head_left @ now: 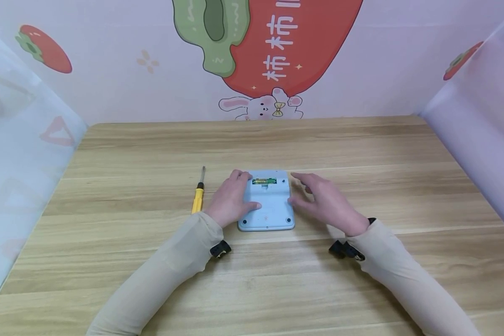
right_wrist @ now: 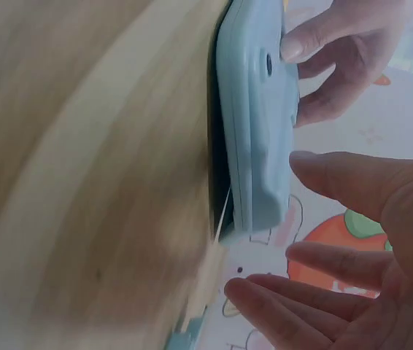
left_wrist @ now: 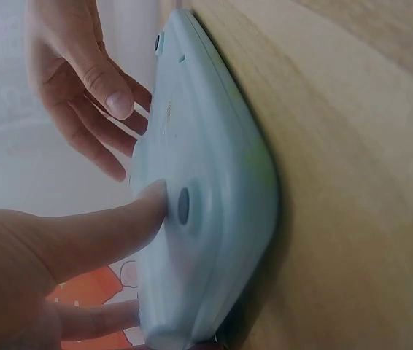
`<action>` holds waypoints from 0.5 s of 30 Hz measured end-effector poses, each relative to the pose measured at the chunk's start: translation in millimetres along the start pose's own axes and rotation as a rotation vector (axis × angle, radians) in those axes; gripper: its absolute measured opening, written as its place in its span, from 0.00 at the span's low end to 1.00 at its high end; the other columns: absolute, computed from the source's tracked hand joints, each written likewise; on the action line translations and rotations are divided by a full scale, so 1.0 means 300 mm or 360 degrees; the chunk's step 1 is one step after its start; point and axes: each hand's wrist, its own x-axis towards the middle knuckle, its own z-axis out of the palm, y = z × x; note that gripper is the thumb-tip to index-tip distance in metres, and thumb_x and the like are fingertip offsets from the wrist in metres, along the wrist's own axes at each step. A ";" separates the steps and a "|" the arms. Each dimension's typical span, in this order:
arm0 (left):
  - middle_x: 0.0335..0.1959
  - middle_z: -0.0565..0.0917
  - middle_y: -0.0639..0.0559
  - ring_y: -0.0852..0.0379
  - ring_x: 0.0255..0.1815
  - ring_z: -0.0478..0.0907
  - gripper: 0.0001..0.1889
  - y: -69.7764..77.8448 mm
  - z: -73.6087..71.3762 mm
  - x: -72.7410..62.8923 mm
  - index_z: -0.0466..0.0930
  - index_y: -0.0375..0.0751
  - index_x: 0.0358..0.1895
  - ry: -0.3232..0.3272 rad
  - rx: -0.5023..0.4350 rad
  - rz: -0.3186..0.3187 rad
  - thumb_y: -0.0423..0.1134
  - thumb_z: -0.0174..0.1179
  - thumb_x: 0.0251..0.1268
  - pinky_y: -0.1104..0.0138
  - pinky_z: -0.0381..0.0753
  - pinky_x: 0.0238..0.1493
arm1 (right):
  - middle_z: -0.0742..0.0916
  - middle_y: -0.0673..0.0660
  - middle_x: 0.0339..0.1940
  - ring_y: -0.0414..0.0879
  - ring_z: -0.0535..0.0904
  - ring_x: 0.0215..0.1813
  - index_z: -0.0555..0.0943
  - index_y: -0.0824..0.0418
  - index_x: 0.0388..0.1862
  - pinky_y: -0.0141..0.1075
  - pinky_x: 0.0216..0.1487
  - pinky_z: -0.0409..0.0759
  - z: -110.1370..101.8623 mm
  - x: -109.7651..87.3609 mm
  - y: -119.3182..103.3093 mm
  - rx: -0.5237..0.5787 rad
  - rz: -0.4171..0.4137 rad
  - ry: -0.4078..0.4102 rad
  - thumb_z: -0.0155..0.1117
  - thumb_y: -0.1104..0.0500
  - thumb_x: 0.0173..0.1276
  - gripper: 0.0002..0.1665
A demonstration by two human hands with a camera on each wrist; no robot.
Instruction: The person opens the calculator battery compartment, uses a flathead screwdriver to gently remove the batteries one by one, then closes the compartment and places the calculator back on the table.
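Observation:
A light blue device shaped like a calculator [head_left: 269, 212] lies back side up on the table. Near its far edge an uncovered battery compartment shows a green and gold battery [head_left: 263, 181]. My left hand [head_left: 231, 198] rests over its left side, thumb pressed on the back and fingertips near the far left corner. At the right side is my right hand [head_left: 325, 200], fingers spread and holding nothing; its thumb [right_wrist: 323, 171] is close to the edge, and whether it touches cannot be told. Left of my left hand lies a screwdriver [head_left: 198, 198] with a yellow handle, its end hidden by the sleeve.
The wood-grain table [head_left: 252, 284] runs back to a printed cloth wall [head_left: 122, 79], with cloth sides at left and right. A pale teal thing [right_wrist: 183, 337] is partly visible at the bottom of the right wrist view; its kind cannot be told.

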 end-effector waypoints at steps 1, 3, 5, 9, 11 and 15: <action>0.68 0.65 0.42 0.46 0.63 0.69 0.37 0.000 0.000 0.000 0.64 0.39 0.68 0.0000 0.0002 0.0001 0.44 0.69 0.57 0.56 0.69 0.66 | 0.76 0.67 0.64 0.60 0.79 0.56 0.66 0.66 0.69 0.50 0.54 0.79 0.001 0.002 -0.005 0.0022 0.0017 -0.0024 0.68 0.53 0.63 0.39; 0.68 0.65 0.42 0.46 0.63 0.69 0.37 -0.001 0.000 -0.001 0.64 0.39 0.68 -0.0003 0.0005 0.0002 0.44 0.69 0.57 0.55 0.69 0.66 | 0.74 0.66 0.67 0.59 0.78 0.58 0.63 0.64 0.71 0.50 0.56 0.78 0.005 0.005 -0.014 0.0064 0.0047 -0.0062 0.69 0.53 0.62 0.42; 0.68 0.65 0.42 0.46 0.63 0.69 0.37 -0.002 0.000 -0.001 0.64 0.39 0.68 -0.0003 0.0007 0.0004 0.45 0.69 0.57 0.55 0.69 0.66 | 0.69 0.67 0.70 0.60 0.76 0.62 0.61 0.64 0.72 0.51 0.58 0.76 0.010 0.008 -0.023 0.0080 0.0052 -0.0078 0.70 0.52 0.61 0.45; 0.68 0.65 0.41 0.46 0.63 0.69 0.37 -0.004 -0.001 -0.001 0.64 0.39 0.68 -0.0004 0.0012 0.0010 0.45 0.69 0.57 0.55 0.69 0.66 | 0.58 0.68 0.76 0.60 0.77 0.60 0.58 0.62 0.75 0.52 0.60 0.75 0.022 0.013 -0.033 0.0094 0.0041 -0.0102 0.74 0.52 0.57 0.51; 0.68 0.65 0.41 0.46 0.63 0.69 0.37 -0.004 -0.001 -0.001 0.63 0.39 0.68 -0.0004 0.0011 0.0014 0.45 0.69 0.57 0.55 0.69 0.66 | 0.56 0.67 0.77 0.60 0.79 0.59 0.57 0.62 0.75 0.52 0.60 0.74 0.027 0.016 -0.036 0.0100 0.0030 -0.0119 0.75 0.50 0.56 0.54; 0.68 0.65 0.41 0.46 0.63 0.69 0.37 -0.004 -0.002 -0.001 0.63 0.38 0.68 -0.0005 0.0016 0.0023 0.45 0.69 0.57 0.55 0.69 0.66 | 0.57 0.66 0.77 0.60 0.72 0.66 0.57 0.62 0.75 0.51 0.63 0.72 0.038 0.021 -0.042 0.0101 -0.0019 -0.0149 0.76 0.50 0.54 0.55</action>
